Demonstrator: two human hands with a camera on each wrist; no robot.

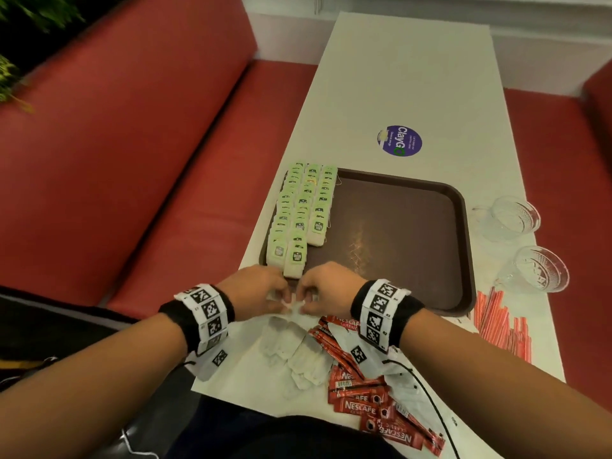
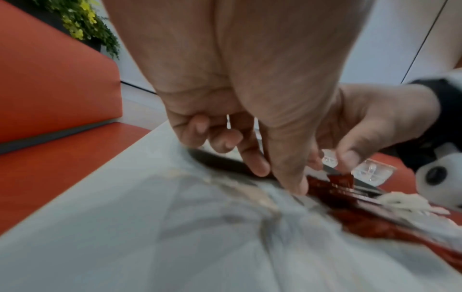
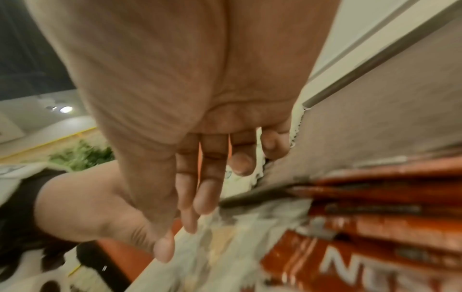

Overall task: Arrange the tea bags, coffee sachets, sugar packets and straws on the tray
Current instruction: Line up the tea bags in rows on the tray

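A brown tray (image 1: 397,226) lies on the white table (image 1: 414,77). Three rows of green-tagged tea bags (image 1: 301,207) fill its left side. At the tray's near edge my left hand (image 1: 284,301) and right hand (image 1: 306,301) meet, fingers curled, both pinching a white tea bag (image 1: 292,305) from the loose pile of tea bags (image 1: 291,346). The left wrist view shows my left hand (image 2: 277,177) reaching down onto that pile (image 2: 200,227). Red coffee sachets (image 1: 364,399) lie to the right of the pile. Red-striped straws (image 1: 496,323) lie right of the tray.
Two clear glass cups (image 1: 510,217) (image 1: 536,270) stand on the table's right edge beside the tray. A purple round sticker (image 1: 399,140) marks the table beyond the tray. Red bench seats (image 1: 132,160) flank the table on both sides.
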